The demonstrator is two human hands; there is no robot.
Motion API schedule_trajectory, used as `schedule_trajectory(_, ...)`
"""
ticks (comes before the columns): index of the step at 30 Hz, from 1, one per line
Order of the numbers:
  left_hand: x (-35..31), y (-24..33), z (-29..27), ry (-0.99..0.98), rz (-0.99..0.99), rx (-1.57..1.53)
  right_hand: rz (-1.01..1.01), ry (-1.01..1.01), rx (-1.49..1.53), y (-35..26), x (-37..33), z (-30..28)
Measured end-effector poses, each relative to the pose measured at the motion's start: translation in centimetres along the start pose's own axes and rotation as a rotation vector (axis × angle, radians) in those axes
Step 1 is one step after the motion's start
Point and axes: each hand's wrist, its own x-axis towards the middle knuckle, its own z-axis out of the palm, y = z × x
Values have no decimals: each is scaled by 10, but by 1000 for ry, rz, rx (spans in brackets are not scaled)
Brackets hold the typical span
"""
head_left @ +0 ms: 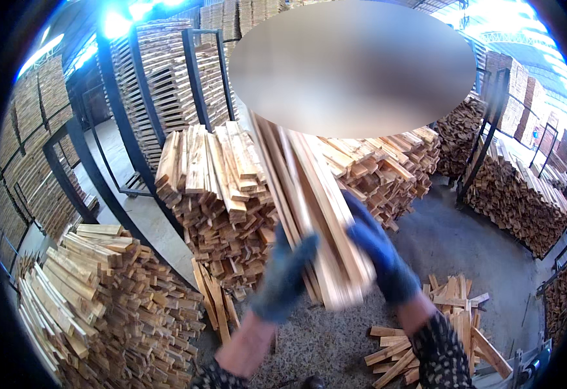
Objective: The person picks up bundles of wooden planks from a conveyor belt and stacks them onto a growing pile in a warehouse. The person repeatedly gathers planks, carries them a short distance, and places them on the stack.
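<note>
Between my two gloved hands is a bundle of long wooden boards (322,227), tilted with its near end toward me and blurred by motion. My left hand (285,275), in a blue-grey glove, grips the bundle's left side with the thumb across the near boards. On the right side my right hand (384,256), in a blue glove, is wrapped round the boards' edge; some of its fingers are hidden behind them. The far end of the bundle runs up to a blurred patch that hides what lies there. Behind the bundle stands a stack of boards (215,175).
A large board pile (115,305) fills the lower left. Loose offcuts (394,353) lie on the floor near my right forearm, and a few boards (213,298) lean by the middle stack. Dark metal rack posts (118,97) rise at left. More racked timber (517,201) stands at right.
</note>
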Motion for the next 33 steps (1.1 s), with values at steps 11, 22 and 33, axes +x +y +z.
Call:
schedule_trajectory(11, 67, -74, -169, 531, 224, 272, 459, 225, 43, 243, -70, -32)
schedule_trajectory(22, -282, -260, -165, 396, -991, 66, 1108, 1190, -214, 127, -643, 6)
schedule_trajectory(33, -434, -248, -168, -46, -1620, 250, 1273, 1067, -322, 148, -713, 266)
